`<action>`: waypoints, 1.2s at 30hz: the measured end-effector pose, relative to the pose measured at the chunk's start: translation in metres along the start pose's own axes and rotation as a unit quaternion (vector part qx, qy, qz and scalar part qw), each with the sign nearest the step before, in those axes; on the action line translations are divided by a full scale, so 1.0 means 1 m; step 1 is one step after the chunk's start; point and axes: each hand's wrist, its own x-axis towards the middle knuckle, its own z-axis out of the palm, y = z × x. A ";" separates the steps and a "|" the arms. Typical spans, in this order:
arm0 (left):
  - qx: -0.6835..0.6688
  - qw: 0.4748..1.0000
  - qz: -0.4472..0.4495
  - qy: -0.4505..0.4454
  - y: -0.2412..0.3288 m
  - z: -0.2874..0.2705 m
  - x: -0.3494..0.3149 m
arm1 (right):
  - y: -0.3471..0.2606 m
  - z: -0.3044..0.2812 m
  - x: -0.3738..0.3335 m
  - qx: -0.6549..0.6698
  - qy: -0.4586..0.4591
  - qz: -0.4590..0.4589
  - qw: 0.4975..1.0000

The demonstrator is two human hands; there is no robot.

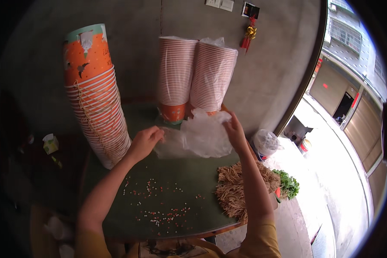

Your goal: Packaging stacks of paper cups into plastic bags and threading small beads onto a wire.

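Where L hand [148, 139] is: pinching plastic bag [208, 136] at L edge
R hand [234, 128]: fingers closed on bag's R side
Bag loc.: btwn hands, over green tbl [193, 174], nr wrapped tub stacks [176, 71]
Orange tub stack [98, 96]: dark print, too sm. to read from here

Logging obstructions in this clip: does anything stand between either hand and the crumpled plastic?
Nothing visible does: the left hand and right hand hold opposite sides of the crumpled plastic. The two tub stacks stand beyond it, not between.
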 end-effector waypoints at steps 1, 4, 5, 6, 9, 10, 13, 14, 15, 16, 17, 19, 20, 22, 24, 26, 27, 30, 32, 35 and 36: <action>-0.001 1.000 0.002 -0.004 0.002 0.005 0.001 | -0.005 -0.001 0.001 -0.319 0.060 -0.120 0.938; -0.212 0.933 -0.288 0.036 0.002 0.012 -0.004 | -0.050 0.023 -0.028 -0.495 0.273 -0.165 0.808; -0.211 0.933 -0.289 0.040 0.000 0.014 -0.004 | -0.066 0.038 -0.044 -0.405 0.238 -0.114 0.875; -0.231 0.928 -0.290 0.044 0.000 0.016 -0.004 | -0.074 0.053 -0.065 -0.313 0.201 -0.059 0.927; -0.275 0.916 -0.289 0.030 0.007 0.025 -0.002 | -0.059 0.102 -0.108 -0.193 -0.066 0.132 0.970; -0.304 0.908 -0.288 0.016 0.012 0.025 -0.003 | -0.047 0.114 -0.109 -0.202 -0.107 0.172 0.958; -0.348 0.884 -0.310 -0.033 0.026 0.025 -0.004 | -0.011 0.127 -0.097 -0.244 -0.103 0.089 0.960; -0.369 0.872 -0.317 -0.054 0.024 0.022 -0.003 | 0.007 0.126 -0.089 -0.135 -0.104 0.138 0.976; -0.354 0.874 -0.328 -0.061 0.032 0.019 -0.001 | 0.025 0.123 -0.077 -0.022 -0.107 0.185 0.977; -0.330 0.882 -0.324 -0.091 0.033 0.010 0.000 | 0.024 0.124 -0.063 0.099 -0.092 0.232 0.963; -0.271 0.915 -0.284 -0.095 0.037 0.004 -0.001 | 0.021 0.125 -0.049 0.175 -0.070 0.291 0.938; -0.164 0.961 -0.190 -0.117 0.045 -0.014 0.001 | 0.025 0.119 -0.012 0.342 -0.087 0.310 0.882; -0.069 0.981 -0.145 -0.111 0.057 -0.026 0.006 | 0.035 0.114 0.007 0.414 -0.109 0.290 0.856; 0.059 0.992 -0.078 -0.079 0.066 -0.050 0.019 | 0.022 0.120 0.044 0.492 -0.159 0.284 0.808; 0.108 0.993 0.041 -0.015 0.074 -0.074 0.031 | -0.024 0.137 0.067 0.482 -0.136 0.240 0.832; 0.153 0.984 0.082 0.024 0.096 -0.090 0.044 | -0.047 0.140 0.082 0.504 -0.125 0.176 0.836; 0.143 0.982 0.113 0.043 0.103 -0.095 0.051 | -0.044 0.136 0.094 0.527 -0.135 0.142 0.827; -0.041 0.999 -0.002 -0.003 0.116 -0.122 0.059 | -0.095 0.155 0.094 0.540 -0.111 0.153 0.820; -0.081 0.993 -0.090 -0.010 0.138 -0.125 0.056 | -0.093 0.153 0.091 0.517 -0.164 0.091 0.835; -0.100 0.987 -0.123 -0.015 0.139 -0.132 0.048 | -0.107 0.165 0.077 0.490 -0.197 0.079 0.846; -0.093 0.986 -0.134 -0.029 0.135 -0.133 0.048 | -0.119 0.167 0.071 0.409 -0.143 0.119 0.894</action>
